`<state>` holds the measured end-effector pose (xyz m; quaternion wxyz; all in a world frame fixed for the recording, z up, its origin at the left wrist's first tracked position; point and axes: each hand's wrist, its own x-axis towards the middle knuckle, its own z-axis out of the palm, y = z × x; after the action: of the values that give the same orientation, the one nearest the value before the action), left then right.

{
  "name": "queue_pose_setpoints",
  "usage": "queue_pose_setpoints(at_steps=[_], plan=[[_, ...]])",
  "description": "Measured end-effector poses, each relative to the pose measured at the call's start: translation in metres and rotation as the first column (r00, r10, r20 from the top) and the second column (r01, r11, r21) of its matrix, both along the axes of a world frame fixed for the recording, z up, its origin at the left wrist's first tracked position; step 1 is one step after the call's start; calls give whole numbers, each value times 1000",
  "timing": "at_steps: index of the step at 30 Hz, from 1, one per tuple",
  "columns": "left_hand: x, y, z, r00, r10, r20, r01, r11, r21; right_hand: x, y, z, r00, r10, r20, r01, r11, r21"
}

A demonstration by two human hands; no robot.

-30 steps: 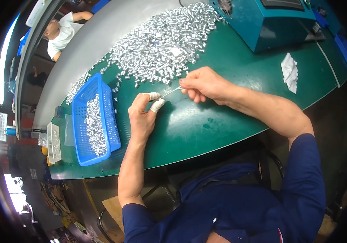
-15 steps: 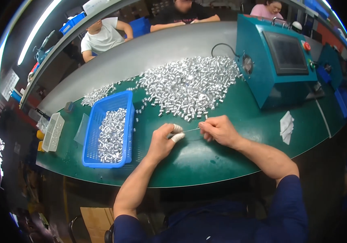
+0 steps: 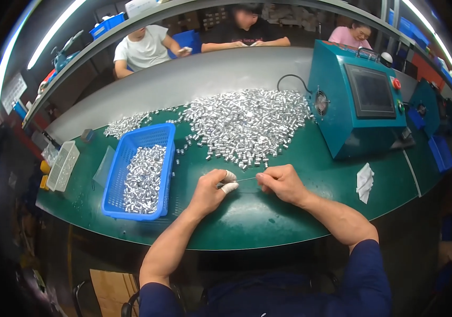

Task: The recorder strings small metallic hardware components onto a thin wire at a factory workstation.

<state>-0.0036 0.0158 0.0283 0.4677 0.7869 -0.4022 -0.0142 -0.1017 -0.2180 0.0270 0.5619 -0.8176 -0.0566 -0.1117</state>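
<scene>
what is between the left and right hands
In the head view, a thin rod or wire spans from the left hand to the right hand.

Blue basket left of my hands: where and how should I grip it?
Probably grip the blue basket by the rims of its long sides, reaching from above; it stands open side up, and those rims look clear above the small metal pieces heaped inside.
</scene>
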Motion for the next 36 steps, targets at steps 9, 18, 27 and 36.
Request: queue_pose_setpoints(at_steps=[9, 18, 27, 36], plan=[[0, 3, 2, 993, -14, -114, 19, 999, 43, 3, 2, -4, 996, -77, 43, 70, 989, 132], [1, 3, -5, 995, -36, 91, 30, 997, 71, 5, -4, -7, 877, 183, -444, 63, 872, 485], [5, 7, 1, 932, -28, -363, 49, 998, 50, 4, -3, -5, 872, 127, 473, 86, 911, -403], [-3, 0, 2, 998, -14, 58, 11, 999, 50, 4, -4, -6, 819, 257, -513, 7, 890, 457]])
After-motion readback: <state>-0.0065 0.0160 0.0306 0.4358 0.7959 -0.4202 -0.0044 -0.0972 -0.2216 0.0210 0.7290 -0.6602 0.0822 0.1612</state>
